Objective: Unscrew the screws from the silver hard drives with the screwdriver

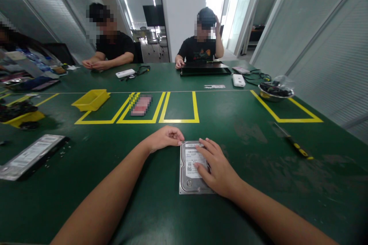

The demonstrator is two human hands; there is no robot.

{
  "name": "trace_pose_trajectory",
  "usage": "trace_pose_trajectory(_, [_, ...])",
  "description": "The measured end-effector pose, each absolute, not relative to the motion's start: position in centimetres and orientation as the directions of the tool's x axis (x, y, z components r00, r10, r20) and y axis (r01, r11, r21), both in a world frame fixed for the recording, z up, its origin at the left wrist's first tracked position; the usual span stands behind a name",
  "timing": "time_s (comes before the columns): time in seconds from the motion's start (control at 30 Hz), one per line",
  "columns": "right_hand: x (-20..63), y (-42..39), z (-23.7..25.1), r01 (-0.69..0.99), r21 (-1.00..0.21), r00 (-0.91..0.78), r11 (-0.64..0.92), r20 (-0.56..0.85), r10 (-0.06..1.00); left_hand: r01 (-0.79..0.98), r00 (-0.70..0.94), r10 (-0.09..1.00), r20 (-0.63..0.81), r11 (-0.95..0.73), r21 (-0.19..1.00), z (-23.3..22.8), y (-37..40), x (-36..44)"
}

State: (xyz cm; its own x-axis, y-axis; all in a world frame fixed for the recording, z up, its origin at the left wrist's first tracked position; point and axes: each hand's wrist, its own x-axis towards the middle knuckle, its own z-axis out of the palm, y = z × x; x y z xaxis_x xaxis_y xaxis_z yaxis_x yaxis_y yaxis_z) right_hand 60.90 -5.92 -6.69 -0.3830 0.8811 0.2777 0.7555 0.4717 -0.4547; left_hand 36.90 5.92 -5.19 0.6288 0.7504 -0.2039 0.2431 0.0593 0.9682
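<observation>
A silver hard drive (189, 183) with a white label lies flat on the green table, a little right of the middle of the view. My right hand (220, 168) grips its right side from above, fingers and thumb reaching over the label. At the drive's top left corner is my left hand (165, 138), its fingers curled and the thumb close to the fingertips. Whatever may be between those fingertips is too small to make out. Part of the drive's right edge is hidden beneath my right hand.
Left lies a larger hard drive (31, 157) beside several small screws. A screwdriver (300, 149) is at right. Beyond are a yellow bin (91, 100), a pixelated pink object (141, 105), yellow tape outlines (197, 107) and a metal bowl (276, 95). Two people sit across the table, another far left.
</observation>
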Motion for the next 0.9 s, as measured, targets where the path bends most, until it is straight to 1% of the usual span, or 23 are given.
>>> trace_pose_trajectory(0.27, [60.7,-5.9,-6.9,0.771,-0.445,-0.365,0.455,0.277,0.889,0.271,0.617,0.763,-0.191,0.022,0.962,-5.2,5.9,36.8])
trace_pose_trajectory(0.47, [60.3,-6.1,-7.1,0.78,-0.437,-0.348,0.447,0.29,0.891,0.169,0.628,0.763,-0.152,0.057,0.984,-5.9,5.1,36.3])
trace_pose_trajectory(0.53, [60.2,-6.1,-7.2,0.786,-0.432,-0.343,0.443,0.292,0.893,0.15,0.6,0.788,-0.138,0.058,0.987,-6.1,4.5,36.3])
trace_pose_trajectory(0.6, [60.0,-6.0,-7.2,0.793,-0.424,-0.34,0.438,0.289,0.895,0.15,0.536,0.837,-0.111,0.035,0.988,-6.3,3.6,36.6])
trace_pose_trajectory(0.67, [59.9,-5.8,-7.1,0.799,-0.417,-0.336,0.434,0.289,0.896,0.193,0.449,0.891,-0.069,-0.022,0.981,-6.6,2.6,37.1])
trace_pose_trajectory(0.73, [59.7,-5.7,-7.1,0.801,-0.414,-0.33,0.431,0.295,0.897,0.28,0.381,0.925,-0.012,-0.103,0.955,-6.9,1.5,37.6])
trace_pose_trajectory(0.83, [59.4,-5.5,-7.2,0.797,-0.417,-0.331,0.437,0.303,0.894,0.403,0.364,0.929,0.06,-0.215,0.89,-6.9,-0.2,38.1])
trace_pose_trajectory(0.9, [59.4,-5.4,-7.3,0.787,-0.418,-0.347,0.454,0.308,0.886,0.471,0.361,0.93,0.07,-0.246,0.847,-6.6,-1.0,38.3])
